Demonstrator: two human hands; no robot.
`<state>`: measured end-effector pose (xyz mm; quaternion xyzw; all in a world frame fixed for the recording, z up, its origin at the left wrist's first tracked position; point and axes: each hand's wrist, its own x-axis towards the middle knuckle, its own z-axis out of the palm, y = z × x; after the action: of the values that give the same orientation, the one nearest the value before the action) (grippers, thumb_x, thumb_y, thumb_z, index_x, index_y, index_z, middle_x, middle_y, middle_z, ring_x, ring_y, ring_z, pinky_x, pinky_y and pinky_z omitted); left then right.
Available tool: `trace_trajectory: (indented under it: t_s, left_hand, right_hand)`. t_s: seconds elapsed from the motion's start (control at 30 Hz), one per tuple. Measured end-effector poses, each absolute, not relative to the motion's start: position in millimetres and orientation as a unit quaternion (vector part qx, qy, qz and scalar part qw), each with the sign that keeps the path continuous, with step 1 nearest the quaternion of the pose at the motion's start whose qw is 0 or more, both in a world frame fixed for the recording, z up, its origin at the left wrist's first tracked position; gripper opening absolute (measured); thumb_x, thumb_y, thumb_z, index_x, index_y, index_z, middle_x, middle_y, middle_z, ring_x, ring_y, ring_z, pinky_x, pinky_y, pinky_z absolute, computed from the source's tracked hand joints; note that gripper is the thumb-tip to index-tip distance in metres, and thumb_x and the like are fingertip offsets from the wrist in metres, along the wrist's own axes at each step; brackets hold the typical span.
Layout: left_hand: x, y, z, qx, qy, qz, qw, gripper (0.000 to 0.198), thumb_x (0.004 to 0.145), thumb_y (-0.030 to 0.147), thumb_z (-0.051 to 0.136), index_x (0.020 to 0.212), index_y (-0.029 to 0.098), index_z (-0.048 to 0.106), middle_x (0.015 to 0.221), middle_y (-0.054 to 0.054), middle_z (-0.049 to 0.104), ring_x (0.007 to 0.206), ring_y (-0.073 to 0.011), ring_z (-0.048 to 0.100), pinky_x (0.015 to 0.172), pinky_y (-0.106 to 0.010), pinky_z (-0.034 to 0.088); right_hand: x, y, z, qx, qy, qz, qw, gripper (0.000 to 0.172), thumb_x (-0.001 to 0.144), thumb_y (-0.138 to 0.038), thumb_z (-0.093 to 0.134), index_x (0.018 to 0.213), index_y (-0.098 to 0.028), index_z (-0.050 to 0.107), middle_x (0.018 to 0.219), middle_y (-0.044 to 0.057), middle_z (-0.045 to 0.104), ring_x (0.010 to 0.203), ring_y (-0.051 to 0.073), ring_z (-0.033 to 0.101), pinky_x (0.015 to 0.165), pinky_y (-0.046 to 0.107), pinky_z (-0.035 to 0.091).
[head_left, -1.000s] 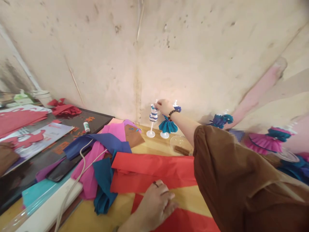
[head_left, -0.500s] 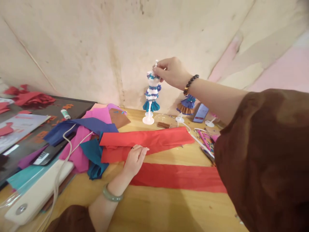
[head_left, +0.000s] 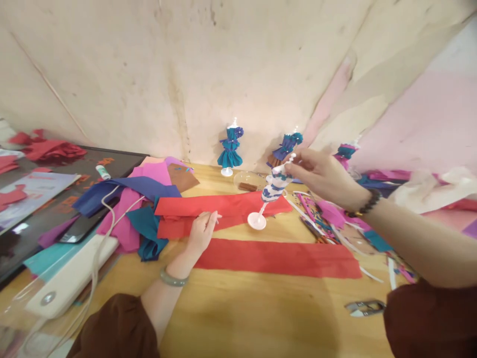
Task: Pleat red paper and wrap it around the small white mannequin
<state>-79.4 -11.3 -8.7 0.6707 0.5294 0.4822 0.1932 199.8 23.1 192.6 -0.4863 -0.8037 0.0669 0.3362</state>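
My right hand [head_left: 316, 171] pinches the top of a small white mannequin [head_left: 276, 186] wrapped in blue and white bands. The mannequin tilts, its round base [head_left: 257, 221] in front of the folded red strip. My left hand [head_left: 203, 228] rests on that red strip [head_left: 179, 205], loosely curved with the thumb out; nothing shows in it, and some fingertips are hidden. Nearer me lies a second, flat red strip [head_left: 279, 257]. By the wall stand a mannequin in a teal dress [head_left: 230, 149], one in blue and brown [head_left: 285, 146], and one in teal and pink [head_left: 346, 151].
Coloured strips [head_left: 149, 189], a white power strip [head_left: 74, 278] with a cord, and a dark board [head_left: 126, 156] crowd the left. A clear dish [head_left: 249, 180] sits at the back. Scraps [head_left: 328, 214] and thread snips [head_left: 365, 308] lie at the right.
My right hand has brought the banded mannequin right and toward me, away from the wall, uncovering the teal-dressed one behind. My left hand stays on the red strip. The view has shifted right.
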Motion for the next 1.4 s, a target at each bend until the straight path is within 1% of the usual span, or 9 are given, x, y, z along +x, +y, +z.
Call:
trace_trajectory:
  t_s: [0.13, 0.37, 0.47, 0.57, 0.7, 1.07, 1.17, 1.27, 1.4]
  left_hand:
    - [-77.6, -12.7, -8.3, 0.703, 0.508, 0.462, 0.185, 0.043, 0.098, 0.042, 0.04, 0.078, 0.018, 0.07, 0.068, -0.002, 0.067, 0.071, -0.0163, 0.063, 0.074, -0.029, 0.048]
    - [-74.8, -15.0, -9.5, 0.75, 0.475, 0.431, 0.161, 0.041, 0.097, 0.039, 0.044, 0.071, 0.018, 0.067, 0.069, -0.003, 0.068, 0.067, -0.0159, 0.059, 0.076, -0.031, 0.045]
    - [-74.1, -15.3, -8.8, 0.768, 0.463, 0.415, 0.152, 0.033, 0.095, 0.036, 0.051, 0.071, 0.019, 0.067, 0.07, -0.002, 0.069, 0.068, -0.0158, 0.058, 0.078, -0.032, 0.044]
    - [-74.1, -14.6, -9.7, 0.783, 0.454, 0.4, 0.145, 0.025, 0.092, 0.032, 0.056, 0.074, 0.019, 0.068, 0.074, -0.003, 0.071, 0.071, -0.0163, 0.06, 0.08, -0.033, 0.044]
    - [-75.9, -11.8, -14.2, 0.793, 0.448, 0.389, 0.137, 0.022, 0.09, 0.032, 0.059, 0.075, 0.019, 0.069, 0.077, -0.004, 0.072, 0.074, -0.0172, 0.061, 0.082, -0.035, 0.044]
    - [-77.0, -12.8, -14.4, 0.854, 0.433, 0.271, 0.096, 0.02, 0.086, 0.038, 0.066, 0.079, 0.021, 0.074, 0.091, -0.005, 0.066, 0.086, -0.0194, 0.057, 0.085, -0.036, 0.044]
    - [-75.6, -14.0, -13.7, 0.864, 0.432, 0.239, 0.098, 0.019, 0.083, 0.038, 0.069, 0.077, 0.021, 0.073, 0.09, -0.005, 0.064, 0.089, -0.0206, 0.055, 0.084, -0.036, 0.043]
    - [-74.0, -14.1, -15.0, 0.865, 0.432, 0.234, 0.107, 0.015, 0.08, 0.036, 0.072, 0.08, 0.021, 0.072, 0.09, -0.005, 0.062, 0.092, -0.0213, 0.054, 0.083, -0.035, 0.044]
    - [-71.6, -14.9, -16.6, 0.873, 0.417, 0.226, 0.114, 0.01, 0.084, 0.028, 0.069, 0.078, 0.02, 0.071, 0.092, -0.005, 0.064, 0.095, -0.0211, 0.053, 0.084, -0.034, 0.044]
  right_hand:
    - [206.0, 18.5, 179.0, -0.493, -0.81, 0.063, 0.311, 0.033, 0.089, -0.044, 0.051, 0.107, -0.02, 0.065, 0.088, 0.005, 0.071, 0.069, 0.018, 0.062, 0.064, 0.031, 0.047]
    - [212.3, 19.5, 172.9, -0.503, -0.809, 0.062, 0.296, 0.034, 0.09, -0.046, 0.049, 0.103, -0.019, 0.065, 0.081, 0.004, 0.069, 0.065, 0.018, 0.063, 0.06, 0.029, 0.045]
    - [214.6, 18.2, 167.2, -0.502, -0.802, 0.097, 0.309, 0.039, 0.09, -0.048, 0.05, 0.111, -0.019, 0.064, 0.079, 0.004, 0.067, 0.065, 0.019, 0.063, 0.06, 0.031, 0.048]
    - [215.4, 14.9, 162.6, -0.489, -0.779, 0.171, 0.352, 0.046, 0.089, -0.054, 0.053, 0.119, -0.02, 0.061, 0.087, 0.005, 0.068, 0.067, 0.019, 0.065, 0.062, 0.032, 0.053]
    - [216.8, 6.2, 159.8, -0.471, -0.758, 0.253, 0.374, 0.051, 0.084, -0.062, 0.057, 0.114, -0.021, 0.062, 0.1, 0.008, 0.069, 0.074, 0.02, 0.069, 0.066, 0.034, 0.057]
    - [253.4, -25.7, 109.8, -0.56, -0.661, 0.272, 0.42, 0.059, 0.085, -0.059, 0.058, 0.133, -0.024, 0.053, 0.129, 0.013, 0.061, 0.082, 0.021, 0.072, 0.073, 0.038, 0.06]
    - [257.2, -39.1, 82.0, -0.577, -0.642, 0.293, 0.41, 0.055, 0.086, -0.058, 0.056, 0.129, -0.024, 0.055, 0.125, 0.013, 0.064, 0.083, 0.022, 0.073, 0.073, 0.039, 0.06]
    - [249.7, -55.9, 45.2, -0.585, -0.652, 0.306, 0.373, 0.046, 0.085, -0.055, 0.056, 0.114, -0.02, 0.065, 0.107, 0.013, 0.072, 0.08, 0.025, 0.073, 0.076, 0.044, 0.06]
    - [222.4, -76.2, 2.3, -0.548, -0.714, 0.291, 0.325, 0.031, 0.09, -0.044, 0.051, 0.107, -0.024, 0.069, 0.106, 0.011, 0.074, 0.097, 0.028, 0.071, 0.086, 0.046, 0.058]
